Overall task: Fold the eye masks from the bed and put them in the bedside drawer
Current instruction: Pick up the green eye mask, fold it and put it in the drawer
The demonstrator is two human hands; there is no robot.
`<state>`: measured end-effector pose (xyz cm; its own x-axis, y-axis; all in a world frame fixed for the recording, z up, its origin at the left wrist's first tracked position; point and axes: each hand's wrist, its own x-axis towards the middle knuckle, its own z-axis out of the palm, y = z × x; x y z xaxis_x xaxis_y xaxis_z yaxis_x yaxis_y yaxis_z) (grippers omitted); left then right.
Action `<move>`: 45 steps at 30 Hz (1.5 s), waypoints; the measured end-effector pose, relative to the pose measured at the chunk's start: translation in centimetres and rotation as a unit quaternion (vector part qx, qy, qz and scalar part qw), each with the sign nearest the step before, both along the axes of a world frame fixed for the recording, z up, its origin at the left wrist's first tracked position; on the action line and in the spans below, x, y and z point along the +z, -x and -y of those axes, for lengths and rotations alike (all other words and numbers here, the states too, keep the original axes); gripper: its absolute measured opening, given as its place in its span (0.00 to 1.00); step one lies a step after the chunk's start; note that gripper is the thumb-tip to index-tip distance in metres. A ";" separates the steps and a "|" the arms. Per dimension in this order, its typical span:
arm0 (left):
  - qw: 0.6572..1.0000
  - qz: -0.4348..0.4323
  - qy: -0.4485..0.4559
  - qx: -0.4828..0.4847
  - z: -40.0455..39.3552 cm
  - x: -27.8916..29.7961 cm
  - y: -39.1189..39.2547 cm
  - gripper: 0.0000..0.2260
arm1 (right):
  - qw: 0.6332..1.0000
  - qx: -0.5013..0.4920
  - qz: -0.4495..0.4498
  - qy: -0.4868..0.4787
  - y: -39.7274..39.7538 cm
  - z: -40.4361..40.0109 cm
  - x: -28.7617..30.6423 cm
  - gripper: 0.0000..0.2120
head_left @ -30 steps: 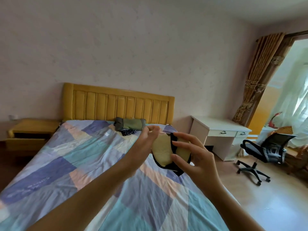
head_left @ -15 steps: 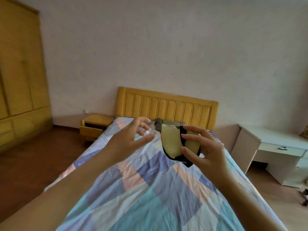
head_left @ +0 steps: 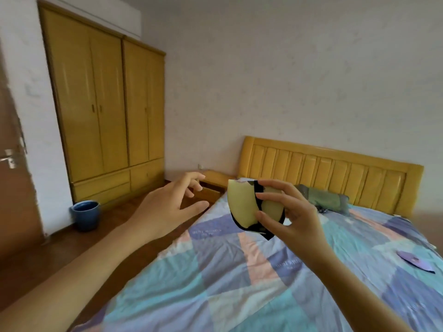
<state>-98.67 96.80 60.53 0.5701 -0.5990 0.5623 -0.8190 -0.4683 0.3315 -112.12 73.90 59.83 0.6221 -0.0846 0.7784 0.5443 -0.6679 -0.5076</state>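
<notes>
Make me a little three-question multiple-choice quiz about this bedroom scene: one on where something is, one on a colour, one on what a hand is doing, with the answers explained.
1. Where is the blue bucket?
A. On the bed
B. On the floor by the wardrobe
C. On the bedside table

2. What colour is the headboard?
A. Yellow
B. White
C. Black

3. What is the left hand doing?
A. Gripping the eye mask
B. Resting flat on the bed
C. Reaching forward, open and empty

Answers:
1. B: the blue bucket stands on the wooden floor beside the wardrobe.
2. A: the headboard is yellow.
3. C: the left hand is spread with nothing in it, while the right hand pinches the folded eye mask above the bed.
</notes>
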 end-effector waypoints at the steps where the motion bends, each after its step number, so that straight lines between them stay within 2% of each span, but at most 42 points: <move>1: 1.000 0.004 -0.001 0.011 -1.4 0.1 -0.7 0.22 | 1.000 0.008 0.003 0.003 -1.2 -1.1 0.1 0.13; 8: 0.995 0.010 -0.032 0.091 -13.2 0.5 -6.5 0.23 | 0.997 0.080 0.015 0.009 -11.0 -10.6 0.2 0.14; 15: 0.986 -0.007 -0.060 0.157 -25.7 -0.2 -12.3 0.20 | 0.989 0.145 0.002 0.002 -20.4 -22.2 -0.6 0.12; 24: 0.950 0.008 -0.118 0.288 -39.1 1.4 -18.1 0.14 | 0.963 0.268 -0.027 -0.024 -31.6 -34.8 -0.6 0.12; 29: 0.922 0.029 -0.170 0.347 -43.3 2.5 -22.6 0.16 | 0.945 0.323 -0.042 -0.040 -38.7 -38.8 -0.8 0.15; 37: 0.898 0.045 -0.210 0.385 -45.3 4.0 -32.4 0.17 | 0.920 0.386 -0.037 -0.052 -51.3 -41.7 -0.7 0.12; 45: 0.894 0.049 -0.220 0.386 -47.4 4.2 -41.5 0.16 | 0.917 0.394 -0.026 -0.055 -61.5 -43.7 -0.1 0.13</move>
